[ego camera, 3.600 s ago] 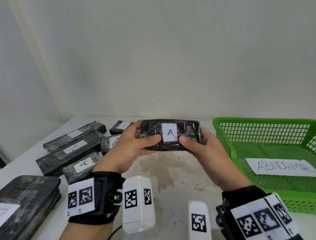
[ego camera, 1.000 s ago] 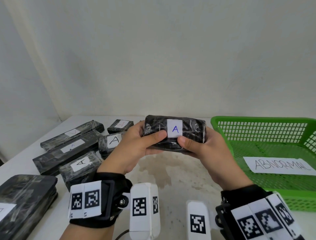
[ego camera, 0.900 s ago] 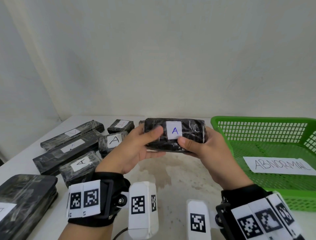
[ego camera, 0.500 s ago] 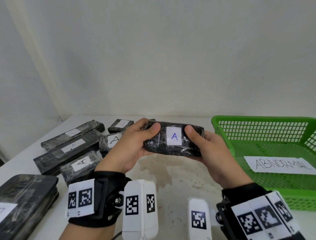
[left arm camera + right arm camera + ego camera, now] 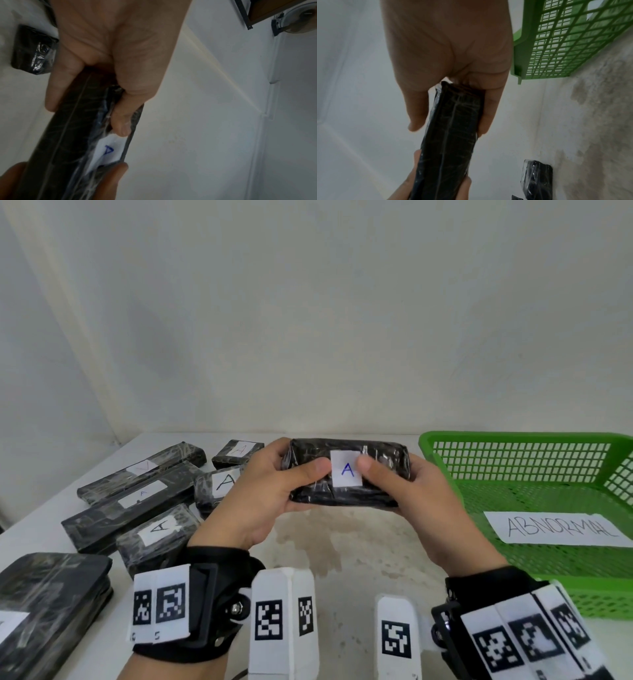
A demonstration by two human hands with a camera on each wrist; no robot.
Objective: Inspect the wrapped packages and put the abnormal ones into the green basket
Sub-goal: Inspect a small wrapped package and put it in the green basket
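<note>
A black film-wrapped package [image 5: 346, 470] with a white label bearing a blue "A" is held level above the table, label toward me. My left hand [image 5: 263, 491] grips its left end, thumb on the front beside the label. My right hand [image 5: 411, 491] grips the right end, thumb by the label's other side. In the left wrist view the package [image 5: 72, 135] runs between thumb and fingers; in the right wrist view the package [image 5: 452, 135] shows its dark narrow side. The green basket [image 5: 445, 446] stands to the right with an "ABNORMAL" sheet [image 5: 555, 527] inside.
Several more wrapped black packages lie on the left of the white table: two long ones [image 5: 137, 470], small ones labelled "A" [image 5: 157, 532], and a large one [image 5: 48, 607] at the near left. A stained patch of table [image 5: 329, 542] lies below my hands.
The package has been turned a little in my hands and held at about the same spot; both thumbs have come back onto its front beside the label.
</note>
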